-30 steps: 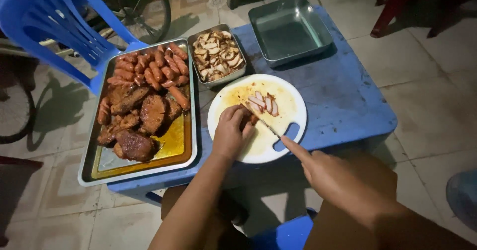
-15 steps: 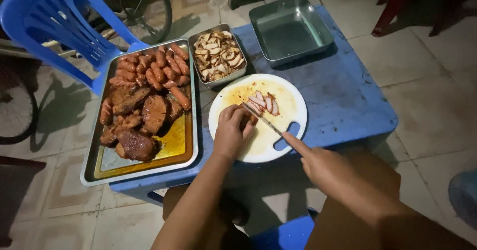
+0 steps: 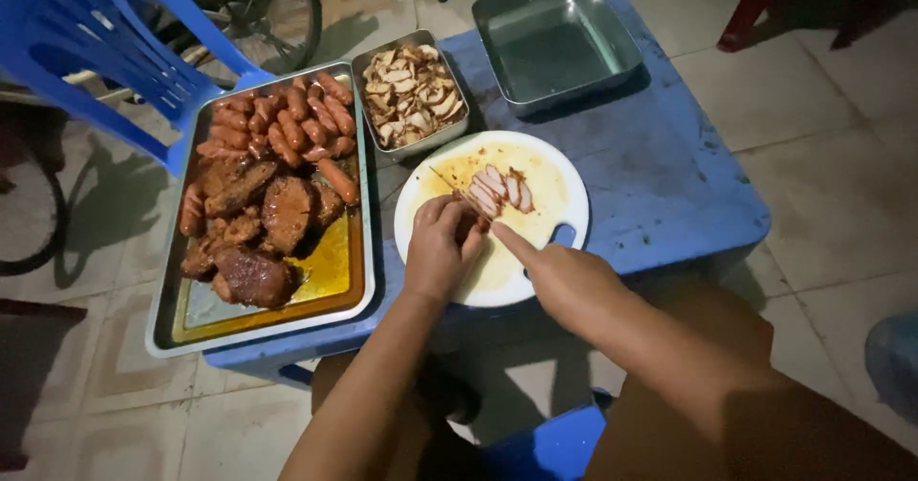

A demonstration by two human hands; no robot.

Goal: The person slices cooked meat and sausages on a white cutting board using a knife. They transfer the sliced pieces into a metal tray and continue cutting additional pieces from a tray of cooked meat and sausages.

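L hand (image 3: pixel 442 247) pinning meat (image 3: pixel 475 201) on round board (image 3: pixel 555 170), R hand (image 3: pixel 564 275) gripping knife (image 3: pixel 459 192)

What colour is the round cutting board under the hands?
White, smeared with yellowish grease: the round cutting board shows best in the head view.

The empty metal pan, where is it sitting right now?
In the head view, the empty metal pan sits at the far right of the blue table, beyond the round white cutting board and right of the small tin of sliced pieces.
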